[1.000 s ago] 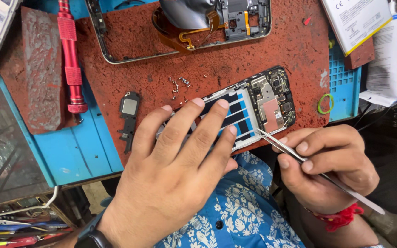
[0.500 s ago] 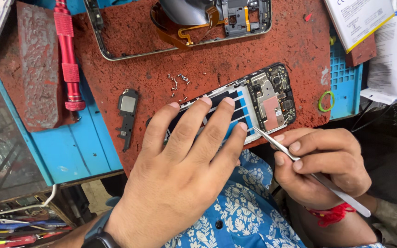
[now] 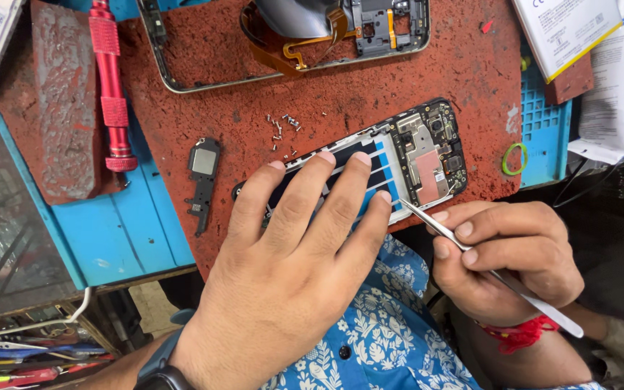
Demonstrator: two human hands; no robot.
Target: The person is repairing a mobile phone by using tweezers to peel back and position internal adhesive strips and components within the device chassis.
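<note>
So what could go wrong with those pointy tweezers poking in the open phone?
1. The tweezers in the right hand touch the edge of the open phone beside its bare circuit board; a slip might scratch the small parts.
2. The tiny screws lie loose on the red mat just past the left hand; a nudge could scatter them.
</note>
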